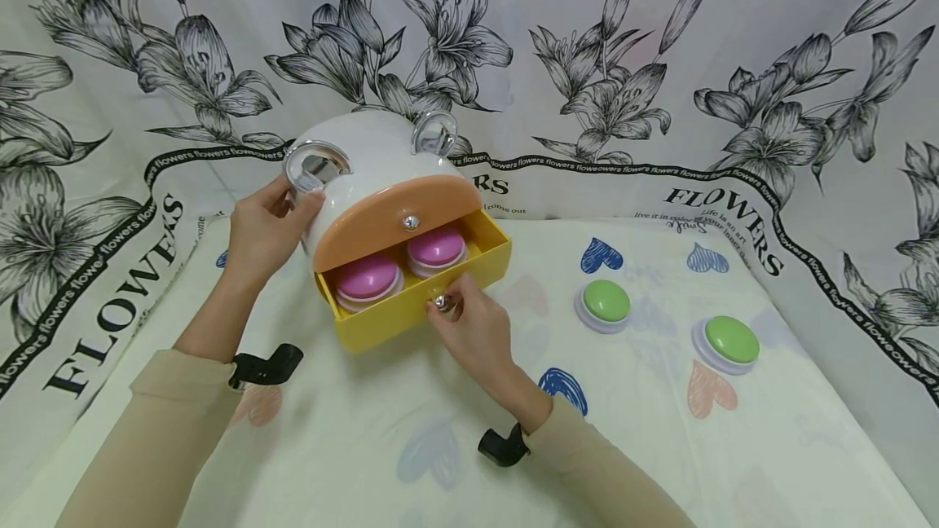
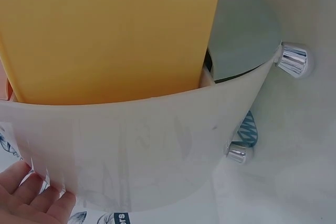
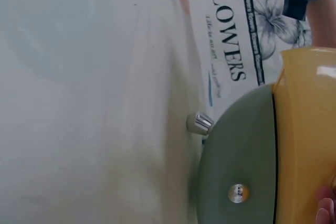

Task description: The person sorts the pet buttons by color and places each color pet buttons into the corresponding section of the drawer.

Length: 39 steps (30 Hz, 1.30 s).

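A white, dome-shaped drawer box with silver ring eyes and an orange front panel stands tilted in the head view. Its lower yellow drawer is pulled out, and two pink push buttons with white bases lie inside. My left hand grips the box's left side by the eye, thumb in front. The drawer's silver knob is pinched by my right hand. In the left wrist view, left fingers touch the white shell. The right wrist view shows the box's green lower panel.
Two green push buttons lie to the right on the heart-print cloth, a nearer-to-box one and one farther right. A flower-print curtain hangs behind the box. Silver feet stick out from the box's underside.
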Each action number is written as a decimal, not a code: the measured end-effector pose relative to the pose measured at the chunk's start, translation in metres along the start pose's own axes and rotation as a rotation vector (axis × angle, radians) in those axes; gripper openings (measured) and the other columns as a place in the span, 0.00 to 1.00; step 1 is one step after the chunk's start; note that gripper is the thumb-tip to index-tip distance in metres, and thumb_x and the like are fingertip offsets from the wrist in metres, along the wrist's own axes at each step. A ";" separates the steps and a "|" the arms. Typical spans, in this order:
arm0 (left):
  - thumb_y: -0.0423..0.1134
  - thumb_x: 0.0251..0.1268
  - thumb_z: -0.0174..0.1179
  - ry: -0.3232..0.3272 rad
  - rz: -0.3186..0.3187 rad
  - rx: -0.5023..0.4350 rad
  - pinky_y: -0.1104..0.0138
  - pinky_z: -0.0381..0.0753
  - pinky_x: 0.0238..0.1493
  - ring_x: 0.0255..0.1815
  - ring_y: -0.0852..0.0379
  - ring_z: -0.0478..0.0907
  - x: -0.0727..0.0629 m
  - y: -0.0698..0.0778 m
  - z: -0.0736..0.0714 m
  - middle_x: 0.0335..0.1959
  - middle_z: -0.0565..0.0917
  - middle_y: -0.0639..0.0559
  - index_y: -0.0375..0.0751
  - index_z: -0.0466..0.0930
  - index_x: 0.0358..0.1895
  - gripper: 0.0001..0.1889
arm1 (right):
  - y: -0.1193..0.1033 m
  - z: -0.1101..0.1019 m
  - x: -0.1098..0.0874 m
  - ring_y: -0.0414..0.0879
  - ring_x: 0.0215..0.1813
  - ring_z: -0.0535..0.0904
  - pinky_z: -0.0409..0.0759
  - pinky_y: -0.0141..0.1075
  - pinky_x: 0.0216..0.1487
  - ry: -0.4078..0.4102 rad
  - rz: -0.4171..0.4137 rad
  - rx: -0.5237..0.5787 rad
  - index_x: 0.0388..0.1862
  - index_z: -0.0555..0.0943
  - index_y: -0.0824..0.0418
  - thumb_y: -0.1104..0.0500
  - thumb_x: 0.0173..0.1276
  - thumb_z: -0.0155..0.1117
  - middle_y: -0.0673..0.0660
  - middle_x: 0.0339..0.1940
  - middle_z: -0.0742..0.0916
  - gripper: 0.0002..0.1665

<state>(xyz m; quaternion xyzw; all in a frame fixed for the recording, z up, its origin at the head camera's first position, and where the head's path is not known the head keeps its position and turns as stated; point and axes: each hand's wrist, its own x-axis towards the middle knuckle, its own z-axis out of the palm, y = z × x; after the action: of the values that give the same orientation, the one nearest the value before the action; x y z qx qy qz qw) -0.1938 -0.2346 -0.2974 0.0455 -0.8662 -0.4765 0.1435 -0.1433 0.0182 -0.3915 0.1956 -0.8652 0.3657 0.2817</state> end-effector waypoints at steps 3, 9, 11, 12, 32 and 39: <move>0.60 0.60 0.54 0.000 -0.003 -0.001 0.53 0.72 0.56 0.66 0.43 0.64 0.000 0.000 0.000 0.67 0.65 0.47 0.48 0.64 0.67 0.34 | -0.001 0.003 0.004 0.36 0.21 0.71 0.66 0.22 0.20 -0.004 0.010 0.013 0.31 0.71 0.57 0.56 0.53 0.71 0.48 0.21 0.80 0.16; 0.60 0.60 0.53 -0.003 -0.012 0.003 0.53 0.72 0.57 0.66 0.44 0.63 0.000 -0.001 0.000 0.68 0.65 0.48 0.48 0.64 0.67 0.34 | -0.001 0.011 0.013 0.36 0.21 0.71 0.66 0.22 0.19 -0.025 0.042 0.012 0.31 0.70 0.57 0.54 0.55 0.69 0.47 0.22 0.82 0.16; 0.60 0.60 0.53 -0.004 -0.018 0.004 0.53 0.71 0.58 0.67 0.45 0.63 0.000 -0.001 0.000 0.68 0.64 0.48 0.49 0.64 0.68 0.34 | -0.001 0.012 0.016 0.36 0.21 0.72 0.66 0.22 0.19 -0.033 0.048 0.010 0.31 0.70 0.56 0.54 0.55 0.69 0.47 0.22 0.82 0.15; 0.60 0.60 0.53 -0.005 -0.021 0.003 0.53 0.71 0.58 0.67 0.45 0.62 0.001 -0.001 0.000 0.68 0.64 0.48 0.49 0.63 0.68 0.34 | -0.001 0.013 0.017 0.36 0.21 0.72 0.66 0.22 0.19 -0.038 0.051 0.006 0.31 0.70 0.56 0.54 0.55 0.69 0.47 0.23 0.82 0.15; 0.59 0.60 0.54 -0.002 -0.017 0.001 0.54 0.71 0.59 0.67 0.44 0.63 0.002 -0.001 0.000 0.67 0.65 0.47 0.49 0.64 0.68 0.34 | -0.002 0.031 0.040 0.37 0.20 0.73 0.65 0.23 0.16 -0.083 0.080 -0.002 0.32 0.71 0.56 0.53 0.56 0.68 0.48 0.25 0.84 0.15; 0.59 0.60 0.54 0.000 -0.010 0.000 0.55 0.72 0.59 0.66 0.45 0.64 0.002 -0.001 0.000 0.67 0.66 0.47 0.49 0.64 0.67 0.34 | -0.002 0.035 0.046 0.36 0.18 0.74 0.64 0.23 0.14 -0.103 0.089 -0.002 0.32 0.71 0.56 0.52 0.57 0.67 0.47 0.25 0.84 0.14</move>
<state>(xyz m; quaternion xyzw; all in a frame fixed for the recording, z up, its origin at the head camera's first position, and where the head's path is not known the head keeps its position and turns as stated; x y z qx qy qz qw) -0.1957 -0.2355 -0.2985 0.0498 -0.8659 -0.4773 0.1410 -0.1894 -0.0153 -0.3822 0.1751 -0.8868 0.3664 0.2205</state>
